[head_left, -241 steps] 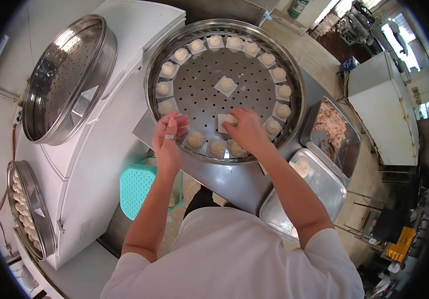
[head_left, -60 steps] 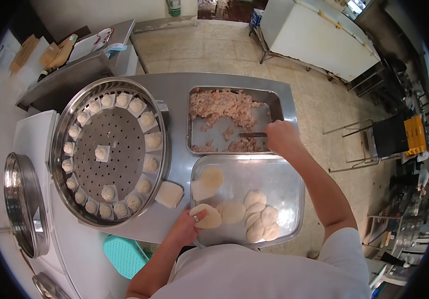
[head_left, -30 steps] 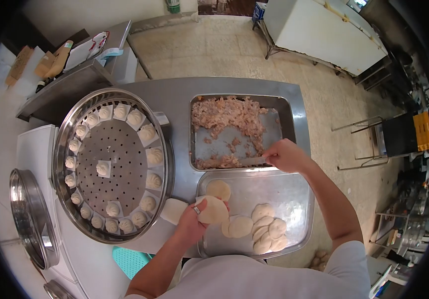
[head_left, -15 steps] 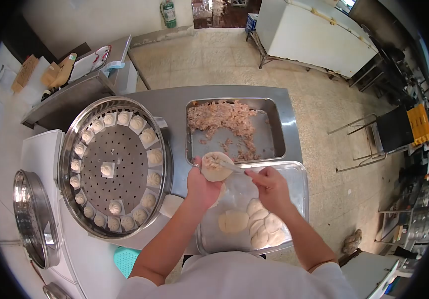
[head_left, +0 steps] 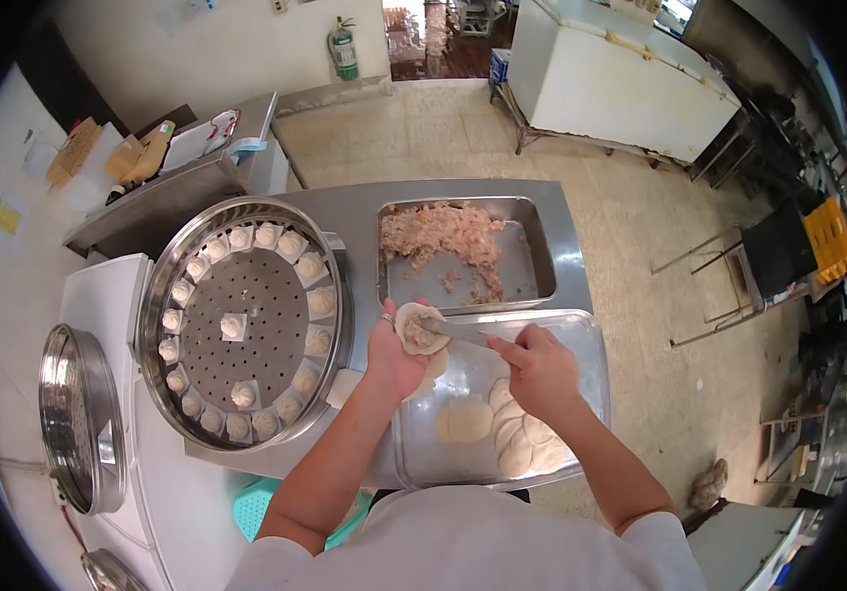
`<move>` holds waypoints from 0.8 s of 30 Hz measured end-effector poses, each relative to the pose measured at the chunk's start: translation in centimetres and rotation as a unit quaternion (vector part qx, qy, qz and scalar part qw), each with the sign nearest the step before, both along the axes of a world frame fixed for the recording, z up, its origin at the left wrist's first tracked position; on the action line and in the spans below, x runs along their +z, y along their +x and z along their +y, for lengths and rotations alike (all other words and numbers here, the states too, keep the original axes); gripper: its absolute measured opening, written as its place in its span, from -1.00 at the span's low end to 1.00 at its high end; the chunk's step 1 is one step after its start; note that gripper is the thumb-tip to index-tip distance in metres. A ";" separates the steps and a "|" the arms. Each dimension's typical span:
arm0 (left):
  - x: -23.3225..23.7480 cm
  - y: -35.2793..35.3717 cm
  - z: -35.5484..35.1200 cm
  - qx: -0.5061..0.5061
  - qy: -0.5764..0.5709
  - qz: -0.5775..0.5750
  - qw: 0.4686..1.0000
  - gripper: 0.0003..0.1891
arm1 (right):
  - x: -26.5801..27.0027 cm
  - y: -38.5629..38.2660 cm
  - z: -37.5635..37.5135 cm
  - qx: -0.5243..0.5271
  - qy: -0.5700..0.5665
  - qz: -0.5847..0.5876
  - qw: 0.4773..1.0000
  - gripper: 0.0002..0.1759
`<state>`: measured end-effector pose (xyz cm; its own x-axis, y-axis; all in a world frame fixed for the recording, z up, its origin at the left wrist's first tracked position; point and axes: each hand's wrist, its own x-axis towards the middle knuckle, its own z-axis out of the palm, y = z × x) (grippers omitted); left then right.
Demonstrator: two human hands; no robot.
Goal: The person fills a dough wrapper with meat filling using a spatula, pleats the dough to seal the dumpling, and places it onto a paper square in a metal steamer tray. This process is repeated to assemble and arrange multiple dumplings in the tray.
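Note:
In my left hand (head_left: 394,357) lies a round dough wrapper (head_left: 411,340), cupped on the fingers, with meat filling (head_left: 423,333) in its middle. My right hand (head_left: 542,372) is closed round the handle of a flat metal spatula (head_left: 463,333), whose tip touches the filling. Just beyond both hands is a deep steel pan (head_left: 530,281) with pink minced filling (head_left: 438,236), heaped toward its far left. Below the hands, a shallow steel tray (head_left: 581,345) bears overlapping dough wrappers (head_left: 524,443) and flat ones (head_left: 464,422) beside them.
To the left stands a round perforated steamer tray (head_left: 246,364) with pleated buns (head_left: 320,301) on paper squares, mostly along its rim. Another steamer tray (head_left: 69,424) rests farther left. A teal perforated basket (head_left: 251,507) sits below the table edge. A chair (head_left: 776,251) stands at right.
The wrapper's edges now curve up more around the filling, and the spatula tip presses at it. The whole view has shifted slightly, with the steamer tray appearing farther right.

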<state>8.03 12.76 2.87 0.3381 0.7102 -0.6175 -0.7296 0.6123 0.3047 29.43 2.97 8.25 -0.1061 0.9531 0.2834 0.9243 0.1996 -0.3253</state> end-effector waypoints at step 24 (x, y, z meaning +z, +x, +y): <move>2.3 -3.3 -3.5 -0.096 0.001 0.017 0.995 -0.34 | 3.3 0.1 -2.1 0.116 0.067 -0.059 0.989 -0.51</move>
